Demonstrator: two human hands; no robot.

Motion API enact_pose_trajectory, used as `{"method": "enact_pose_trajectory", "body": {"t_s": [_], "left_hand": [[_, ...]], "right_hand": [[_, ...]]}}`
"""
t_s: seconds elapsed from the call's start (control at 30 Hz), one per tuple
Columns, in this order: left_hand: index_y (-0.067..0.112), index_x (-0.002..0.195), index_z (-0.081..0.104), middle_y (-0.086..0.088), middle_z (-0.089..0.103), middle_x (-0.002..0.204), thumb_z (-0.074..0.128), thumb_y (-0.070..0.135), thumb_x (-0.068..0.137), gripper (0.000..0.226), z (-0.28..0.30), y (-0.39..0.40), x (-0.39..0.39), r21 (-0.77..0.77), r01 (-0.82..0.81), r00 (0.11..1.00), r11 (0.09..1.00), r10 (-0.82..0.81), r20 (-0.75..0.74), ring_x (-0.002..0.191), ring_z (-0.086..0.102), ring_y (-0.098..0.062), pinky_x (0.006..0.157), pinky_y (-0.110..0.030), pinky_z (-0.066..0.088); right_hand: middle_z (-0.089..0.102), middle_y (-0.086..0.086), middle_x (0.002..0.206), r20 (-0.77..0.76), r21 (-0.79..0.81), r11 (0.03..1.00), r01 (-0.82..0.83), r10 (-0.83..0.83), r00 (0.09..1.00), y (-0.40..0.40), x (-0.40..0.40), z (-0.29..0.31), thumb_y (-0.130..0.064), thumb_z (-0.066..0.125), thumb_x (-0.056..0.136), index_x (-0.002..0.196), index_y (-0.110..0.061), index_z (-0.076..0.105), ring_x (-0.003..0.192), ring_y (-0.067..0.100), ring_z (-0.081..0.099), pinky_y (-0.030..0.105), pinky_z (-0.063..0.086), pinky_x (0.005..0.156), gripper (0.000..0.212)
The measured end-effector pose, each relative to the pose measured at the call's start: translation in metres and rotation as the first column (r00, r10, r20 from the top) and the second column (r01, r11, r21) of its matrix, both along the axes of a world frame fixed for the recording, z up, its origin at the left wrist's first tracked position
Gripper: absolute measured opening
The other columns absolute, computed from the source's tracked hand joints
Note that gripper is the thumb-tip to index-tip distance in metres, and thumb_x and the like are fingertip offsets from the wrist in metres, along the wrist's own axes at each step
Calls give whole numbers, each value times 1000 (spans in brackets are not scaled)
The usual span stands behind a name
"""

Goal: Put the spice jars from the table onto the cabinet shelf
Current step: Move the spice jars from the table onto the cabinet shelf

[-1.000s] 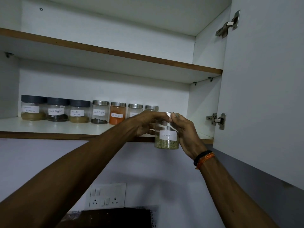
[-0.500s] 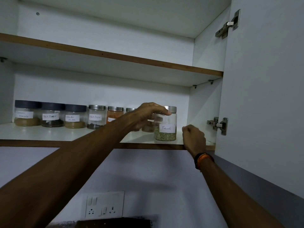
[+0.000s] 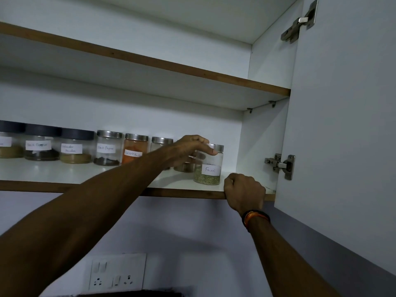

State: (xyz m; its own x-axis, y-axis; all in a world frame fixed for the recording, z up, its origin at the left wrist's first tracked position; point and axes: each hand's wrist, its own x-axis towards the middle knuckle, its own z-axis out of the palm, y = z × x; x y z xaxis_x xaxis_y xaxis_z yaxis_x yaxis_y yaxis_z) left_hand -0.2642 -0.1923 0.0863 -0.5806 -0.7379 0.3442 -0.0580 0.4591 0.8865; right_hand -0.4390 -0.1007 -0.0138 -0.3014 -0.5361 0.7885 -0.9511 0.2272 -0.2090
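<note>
Fennel jar (image 3: 207, 168) now on shelf (image 3: 64, 171) w/ row mid-frame; left hand (image 3: 191, 150) loosely gripping it, right hand (image 3: 244, 192) fisted; table unseen.

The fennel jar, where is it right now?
In the head view the fennel jar stands on the lower cabinet shelf at the right end of the jar row, near the front edge, with the left hand on its upper part.
</note>
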Motion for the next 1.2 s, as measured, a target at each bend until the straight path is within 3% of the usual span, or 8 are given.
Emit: {"method": "enact_pose_trajectory", "body": {"t_s": [0.17,0.27,0.4,0.53,0.67,0.93,1.2], "left_hand": [[9,120,65,-9,63,118,87,22,72,54,7,-22,-16,-291,-58,995,955,78,60,114,59,-28,90,-38,53],[16,110,73,1,62,110,89,34,69,48,14,-36,-23,-531,-134,971,836,219,100,108,58,-20,88,-37,51],[18,110,74,5,67,107,85,40,73,44,20,-53,-27,-720,-73,932,690,304,198,104,60,-16,85,-33,48],[16,120,71,1,71,116,78,41,82,46,21,-68,-31,-793,-72,874,605,421,242,107,63,-18,86,-30,46],[13,124,69,-5,71,122,72,40,88,45,15,-80,-34,-839,-95,841,536,494,221,109,63,-23,93,-36,46],[14,122,65,-6,71,120,67,34,92,36,12,-90,-43,-885,-81,775,458,587,233,107,63,-25,98,-39,44],[15,118,64,-6,70,118,66,31,92,31,11,-97,-51,-897,-88,732,433,639,237,103,62,-27,92,-38,44]], "right_hand": [[58,-5,65,-16,-75,997,-22,21,1000,-5,-1,-4,-41,23,84,77,-21,71,59,15,51,23,34,56,52],[62,-3,66,-24,-116,993,-30,27,999,-7,-1,-6,-39,25,83,75,-20,70,58,16,49,24,30,55,50],[59,-2,58,-17,-176,984,-30,27,999,-10,-2,-9,-36,30,82,64,-18,67,53,17,46,23,28,53,45],[46,-7,49,-30,-255,966,-46,39,999,-13,-2,-11,-35,31,82,55,-18,61,45,14,39,19,16,51,44],[48,-6,50,-25,-239,970,-44,39,999,-14,-3,-12,-33,36,82,56,-19,60,47,15,41,19,16,51,38],[43,-7,48,-14,-240,969,-52,50,999,-12,-1,-11,-33,35,82,53,-20,53,44,12,36,19,14,51,36],[45,-6,50,-7,-223,974,-39,38,999,-11,-1,-10,-33,33,83,57,-18,59,45,9,32,20,13,51,39]]}}
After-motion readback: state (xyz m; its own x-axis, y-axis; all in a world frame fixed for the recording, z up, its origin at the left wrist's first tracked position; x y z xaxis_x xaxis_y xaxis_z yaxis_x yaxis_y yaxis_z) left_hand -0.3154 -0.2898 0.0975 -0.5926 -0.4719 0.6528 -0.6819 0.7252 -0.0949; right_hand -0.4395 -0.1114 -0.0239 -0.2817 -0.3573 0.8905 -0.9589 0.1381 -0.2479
